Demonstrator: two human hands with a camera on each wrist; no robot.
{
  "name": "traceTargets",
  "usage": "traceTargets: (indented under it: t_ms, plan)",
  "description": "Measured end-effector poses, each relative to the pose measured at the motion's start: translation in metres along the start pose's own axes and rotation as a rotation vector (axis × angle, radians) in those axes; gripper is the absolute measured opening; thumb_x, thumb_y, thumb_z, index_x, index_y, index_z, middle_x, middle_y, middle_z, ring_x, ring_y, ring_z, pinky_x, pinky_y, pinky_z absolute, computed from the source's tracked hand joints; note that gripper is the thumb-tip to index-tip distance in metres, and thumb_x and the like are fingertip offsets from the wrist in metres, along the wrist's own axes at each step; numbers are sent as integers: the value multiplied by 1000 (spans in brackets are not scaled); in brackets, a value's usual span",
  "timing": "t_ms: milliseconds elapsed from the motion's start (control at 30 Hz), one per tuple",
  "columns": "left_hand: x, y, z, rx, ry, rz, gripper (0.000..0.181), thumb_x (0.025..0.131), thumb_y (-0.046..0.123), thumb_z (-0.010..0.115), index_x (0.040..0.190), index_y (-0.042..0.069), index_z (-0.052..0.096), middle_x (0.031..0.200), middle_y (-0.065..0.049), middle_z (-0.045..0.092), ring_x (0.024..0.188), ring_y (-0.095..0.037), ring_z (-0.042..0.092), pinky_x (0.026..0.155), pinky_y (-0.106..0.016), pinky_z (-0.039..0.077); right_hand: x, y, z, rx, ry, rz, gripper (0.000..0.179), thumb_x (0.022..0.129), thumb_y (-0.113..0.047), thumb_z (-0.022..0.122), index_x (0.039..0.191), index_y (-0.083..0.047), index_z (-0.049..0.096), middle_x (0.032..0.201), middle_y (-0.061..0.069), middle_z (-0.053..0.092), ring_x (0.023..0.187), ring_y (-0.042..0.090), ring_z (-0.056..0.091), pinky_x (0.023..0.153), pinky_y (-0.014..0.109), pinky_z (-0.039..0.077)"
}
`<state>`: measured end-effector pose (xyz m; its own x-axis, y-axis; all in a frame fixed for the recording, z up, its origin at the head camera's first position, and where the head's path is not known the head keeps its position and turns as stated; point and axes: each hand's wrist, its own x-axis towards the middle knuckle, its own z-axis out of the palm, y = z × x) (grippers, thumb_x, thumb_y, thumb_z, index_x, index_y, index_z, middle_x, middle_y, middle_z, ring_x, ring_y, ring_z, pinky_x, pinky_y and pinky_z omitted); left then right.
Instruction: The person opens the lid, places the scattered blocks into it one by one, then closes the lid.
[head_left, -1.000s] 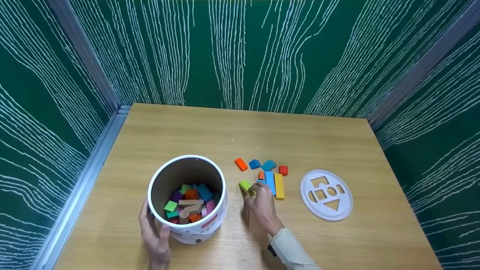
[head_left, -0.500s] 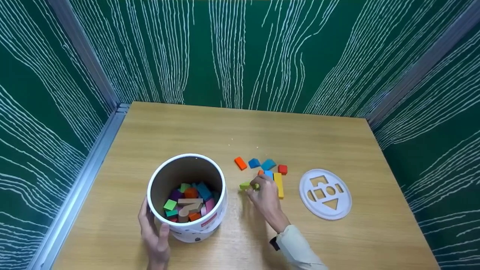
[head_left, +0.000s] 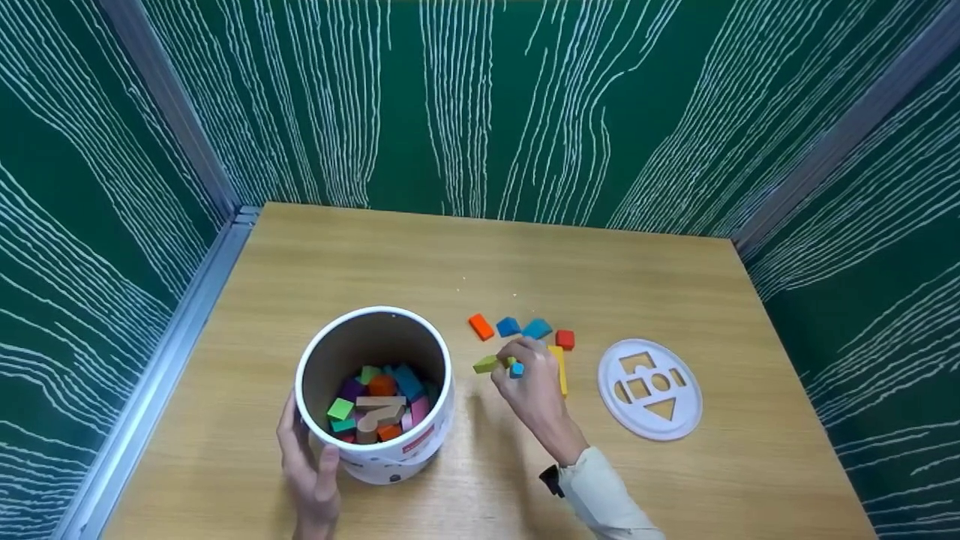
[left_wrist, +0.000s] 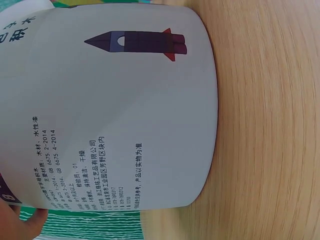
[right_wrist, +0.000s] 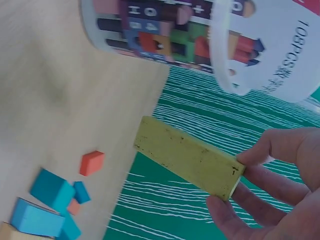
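Note:
A white bucket (head_left: 375,451) full of coloured blocks stands on the table at left. My left hand (head_left: 311,480) grips its left side, thumb on the near wall and fingers round the outside; in the left wrist view the fingers (left_wrist: 35,223) show at the bottom corner. To the bucket's right, my right hand (head_left: 534,386) pinches a yellow-green rectangular block (right_wrist: 187,157) by one end, its other end pointing toward the bucket. A bit of blue block (head_left: 517,370) shows between the fingers in the head view. The hand partly hides a long yellow block (head_left: 559,367).
Beyond the right hand lie an orange block (head_left: 481,326), a blue block (head_left: 508,325), a teal block (head_left: 537,328) and a red cube (head_left: 565,340). Farther right is a flat white lid (head_left: 637,420) with shaped holes. Green walls (head_left: 465,112) rise behind the table.
My right hand has lifted the yellow-green block from the table and turned it to lie more level. The left hand and the bucket stay in place.

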<state>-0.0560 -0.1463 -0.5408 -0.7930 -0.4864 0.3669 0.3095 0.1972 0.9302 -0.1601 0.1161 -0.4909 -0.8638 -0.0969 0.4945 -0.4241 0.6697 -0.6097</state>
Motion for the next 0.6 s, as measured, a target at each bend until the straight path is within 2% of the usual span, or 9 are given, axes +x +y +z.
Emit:
traceTargets:
  t_ms: [67,200,267,433,600]
  plan:
    - [0,0,0,-7,1,21,66,84,8,52,146,14,32,147,-4,37,132,-21,33,110,-30,28,2,-5,-3,2,19,-31,11,69,6,66,74,-2,71,79,4,66,77,21,58,70,31,54]
    - [1,-1,-1,-51,0,89,65,82,5,51,145,5,33,146,-12,36,131,-23,34,109,-28,28,7,-14,-9,9,74,-104,13,68,7,64,71,-3,71,80,5,66,79,21,57,66,30,52]
    - [0,-1,-1,-63,-2,96,65,82,6,50,144,4,33,146,-13,36,131,-23,34,109,-29,28,10,-20,-13,13,94,-130,14,67,8,64,70,-4,71,81,5,66,80,21,57,65,30,52]
    - [0,-2,-1,-30,-3,37,64,84,8,51,145,8,32,147,-9,35,132,-20,33,109,-28,27,18,-34,-25,25,113,-170,12,68,7,67,72,-3,71,84,4,66,82,19,59,66,30,52]
    - [0,1,-1,14,-2,5,64,85,8,51,146,10,32,147,-9,35,132,-19,33,109,-27,28,25,-48,-38,32,107,-200,12,71,5,68,76,-5,73,86,2,66,82,16,58,68,27,52]
